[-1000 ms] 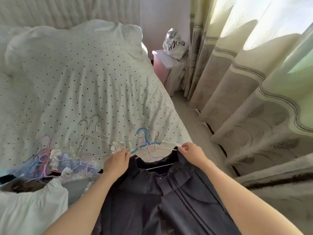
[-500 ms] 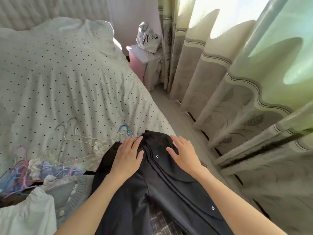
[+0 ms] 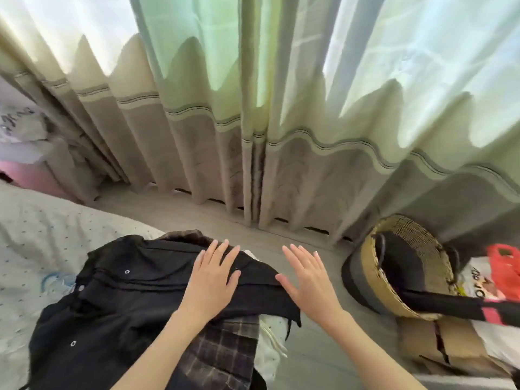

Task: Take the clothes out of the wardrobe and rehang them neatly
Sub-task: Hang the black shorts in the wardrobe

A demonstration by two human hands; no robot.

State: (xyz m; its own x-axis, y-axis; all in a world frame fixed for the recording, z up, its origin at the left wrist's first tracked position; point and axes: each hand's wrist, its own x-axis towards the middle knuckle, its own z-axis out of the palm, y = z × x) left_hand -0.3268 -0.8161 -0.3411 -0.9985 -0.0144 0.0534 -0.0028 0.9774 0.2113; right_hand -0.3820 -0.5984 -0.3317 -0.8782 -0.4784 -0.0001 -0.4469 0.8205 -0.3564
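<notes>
Here black shirt [image 3: 118,299] lies lengthwise toward viewer; left hand [image 3: 211,280] flat, right hand [image 3: 309,282] spread.

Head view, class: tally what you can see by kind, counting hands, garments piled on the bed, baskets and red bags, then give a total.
Hands: 2, left hand and right hand
Garments: 3, black shirt, plaid garment, white garment
Baskets: 1, woven basket
Red bags: 1, red bag
Total: 7

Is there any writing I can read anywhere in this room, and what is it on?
White bag at far left: dark handwriting-style lettering, too blurred to read.
White plastic bag at far right, beside the woven basket: printed letters, partly hidden, not legible.
Nothing else carries text.
</notes>
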